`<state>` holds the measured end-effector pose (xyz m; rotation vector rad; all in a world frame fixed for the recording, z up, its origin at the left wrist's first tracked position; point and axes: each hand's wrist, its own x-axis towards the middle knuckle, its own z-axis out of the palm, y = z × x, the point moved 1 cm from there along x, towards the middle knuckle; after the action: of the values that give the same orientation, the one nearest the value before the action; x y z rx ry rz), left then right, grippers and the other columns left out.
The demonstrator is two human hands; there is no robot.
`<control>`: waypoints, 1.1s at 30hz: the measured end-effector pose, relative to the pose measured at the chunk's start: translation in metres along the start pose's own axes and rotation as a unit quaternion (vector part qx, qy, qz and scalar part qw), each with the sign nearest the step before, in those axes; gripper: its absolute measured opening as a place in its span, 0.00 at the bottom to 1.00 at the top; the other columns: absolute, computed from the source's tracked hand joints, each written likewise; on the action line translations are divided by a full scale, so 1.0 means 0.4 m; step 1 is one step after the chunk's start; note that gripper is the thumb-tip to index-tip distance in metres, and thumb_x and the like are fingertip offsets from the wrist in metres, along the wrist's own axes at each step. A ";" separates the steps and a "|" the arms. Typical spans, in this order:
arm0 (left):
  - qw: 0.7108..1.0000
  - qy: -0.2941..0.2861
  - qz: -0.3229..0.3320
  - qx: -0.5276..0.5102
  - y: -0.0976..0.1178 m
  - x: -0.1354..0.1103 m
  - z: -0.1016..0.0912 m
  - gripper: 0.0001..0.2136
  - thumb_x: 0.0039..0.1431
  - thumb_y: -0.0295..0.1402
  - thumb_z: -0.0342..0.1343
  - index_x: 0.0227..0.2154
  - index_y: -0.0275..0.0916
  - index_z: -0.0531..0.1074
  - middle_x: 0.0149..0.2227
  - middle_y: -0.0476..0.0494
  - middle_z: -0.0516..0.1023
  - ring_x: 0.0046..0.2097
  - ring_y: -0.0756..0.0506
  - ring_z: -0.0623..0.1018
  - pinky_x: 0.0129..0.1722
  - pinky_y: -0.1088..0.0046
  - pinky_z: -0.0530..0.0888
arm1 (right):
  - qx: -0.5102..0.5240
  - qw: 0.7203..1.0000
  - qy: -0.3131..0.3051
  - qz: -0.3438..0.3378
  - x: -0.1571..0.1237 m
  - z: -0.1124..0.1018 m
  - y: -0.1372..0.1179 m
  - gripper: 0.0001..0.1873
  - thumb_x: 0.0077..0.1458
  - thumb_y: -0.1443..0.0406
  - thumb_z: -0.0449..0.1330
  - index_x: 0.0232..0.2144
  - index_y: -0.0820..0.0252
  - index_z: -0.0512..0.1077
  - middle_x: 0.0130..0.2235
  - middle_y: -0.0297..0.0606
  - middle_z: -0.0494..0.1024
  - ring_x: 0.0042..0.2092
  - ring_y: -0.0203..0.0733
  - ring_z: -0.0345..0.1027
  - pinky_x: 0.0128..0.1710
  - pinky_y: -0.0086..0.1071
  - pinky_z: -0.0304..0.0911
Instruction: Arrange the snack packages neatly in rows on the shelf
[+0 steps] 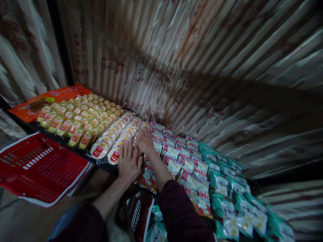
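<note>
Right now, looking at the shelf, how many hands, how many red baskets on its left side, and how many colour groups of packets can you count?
Hands: 2, the left hand and the right hand
Red basket: 1
Packet groups by colour: 4, yellow packets, pale round packets, red-and-white packets, green packets
Total: 7

Shelf stock — pale round packets [111, 143] carry red labels; white packets [176, 158], red-checked trim; yellow packets [73, 122], red labels; teal-green packets [227, 205], white panels. Orange box [32, 107]. Red basket [42, 168], white rim. Wall [202, 50] — cream, brown-striped. Sleeve [179, 211], dark maroon.
</note>
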<state>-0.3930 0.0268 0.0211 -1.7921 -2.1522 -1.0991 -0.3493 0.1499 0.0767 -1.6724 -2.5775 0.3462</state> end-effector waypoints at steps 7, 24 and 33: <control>1.000 0.000 0.002 0.003 -0.010 0.002 0.014 0.23 0.61 0.36 0.47 0.55 0.28 0.67 0.65 0.30 0.55 0.68 0.35 0.48 0.65 0.49 0.49 | -0.006 1.000 -0.017 0.003 -0.027 0.028 0.003 0.32 0.65 0.55 0.37 0.64 0.70 0.52 0.67 0.49 0.50 0.69 0.47 0.37 0.66 0.44 0.32; 0.989 -0.046 0.140 -0.032 0.143 -0.111 0.025 0.25 0.59 0.40 0.53 0.56 0.33 0.67 0.66 0.32 0.53 0.68 0.30 0.45 0.63 0.48 0.53 | -0.013 0.996 0.066 0.061 -0.068 0.010 0.151 0.30 0.66 0.56 0.39 0.63 0.68 0.55 0.66 0.50 0.53 0.68 0.50 0.40 0.64 0.44 0.40; 0.990 -0.035 0.130 -0.045 0.155 -0.100 0.020 0.26 0.60 0.42 0.51 0.57 0.30 0.66 0.66 0.29 0.51 0.68 0.32 0.48 0.63 0.49 0.53 | -0.030 0.995 0.076 0.056 -0.018 -0.019 0.162 0.32 0.65 0.55 0.38 0.62 0.72 0.55 0.66 0.51 0.54 0.68 0.48 0.40 0.65 0.41 0.40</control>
<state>-0.3232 0.0014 0.0217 -2.1083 -1.8611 -1.0983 -0.2871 0.1699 0.0710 -1.7918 -2.4162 0.1405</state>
